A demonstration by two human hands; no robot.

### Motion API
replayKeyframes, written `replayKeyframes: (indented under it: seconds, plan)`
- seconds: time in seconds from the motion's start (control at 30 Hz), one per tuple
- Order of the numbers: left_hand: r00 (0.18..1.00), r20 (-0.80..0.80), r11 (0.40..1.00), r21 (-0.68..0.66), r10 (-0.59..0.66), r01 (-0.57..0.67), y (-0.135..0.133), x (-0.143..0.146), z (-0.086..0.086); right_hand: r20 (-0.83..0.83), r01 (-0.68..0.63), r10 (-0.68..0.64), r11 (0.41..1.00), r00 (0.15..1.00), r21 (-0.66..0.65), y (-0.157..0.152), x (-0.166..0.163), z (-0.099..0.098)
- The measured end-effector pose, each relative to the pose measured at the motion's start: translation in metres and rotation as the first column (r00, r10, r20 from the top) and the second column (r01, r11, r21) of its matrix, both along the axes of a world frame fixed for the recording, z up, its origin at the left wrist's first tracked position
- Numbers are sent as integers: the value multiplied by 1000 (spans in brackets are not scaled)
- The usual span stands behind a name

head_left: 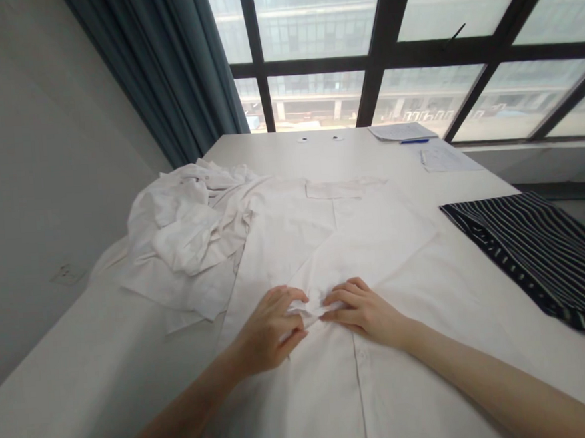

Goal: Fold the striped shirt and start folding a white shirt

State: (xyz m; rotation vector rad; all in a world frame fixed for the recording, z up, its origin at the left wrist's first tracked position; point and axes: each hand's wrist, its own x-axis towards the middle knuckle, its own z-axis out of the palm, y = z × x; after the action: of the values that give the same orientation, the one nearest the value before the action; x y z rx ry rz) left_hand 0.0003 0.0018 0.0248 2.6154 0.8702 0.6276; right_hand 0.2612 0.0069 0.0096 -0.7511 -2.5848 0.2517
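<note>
A white shirt [294, 245] lies spread on the table, its collar [334, 189] toward the far side and its front placket running down toward me. Near the middle of the shirt, my left hand [275, 327] has its fingers curled around a gathered bit of the cloth. My right hand [361, 307] pinches the same fold from the other side, fingertips close to those of the left. What lies between the fingers is partly hidden, but white shirt fabric bunches up there.
Crumpled white garments [187, 220] are heaped on the left side of the white table [268, 155]. A black striped cloth [550, 248] hangs over the right edge. Papers [401, 132] and a blue pen [414, 142] lie at the far right, before the window.
</note>
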Motion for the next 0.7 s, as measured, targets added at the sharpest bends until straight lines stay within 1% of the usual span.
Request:
replayKeyframes:
  seconds: [0.1, 0.27, 0.43, 0.63, 0.7]
  plan:
    - [999, -13, 997, -54, -48, 47, -1, 1, 3, 5, 0, 0, 1000, 1000, -5, 1, 0, -2]
    - [998, -23, 996, -78, -51, 49, -2, 0, 4, 15, -2, 2, 1000, 1000, 7, 1, 0, -2]
    - [999, 4, 998, -38, -48, 48, -2, 0, 3, -26, -7, 7, 1000, 1000, 16, 0, 2, -1]
    - [984, 76, 987, 24, -163, 161, 0, 0, 1, -71, -27, 29, 999, 997, 32, 2, 1, -4]
    - [979, 106, 984, 33, -175, 172, 1, -1, 1, -79, -33, 36, 999, 996, 28, 2, 1, -4]
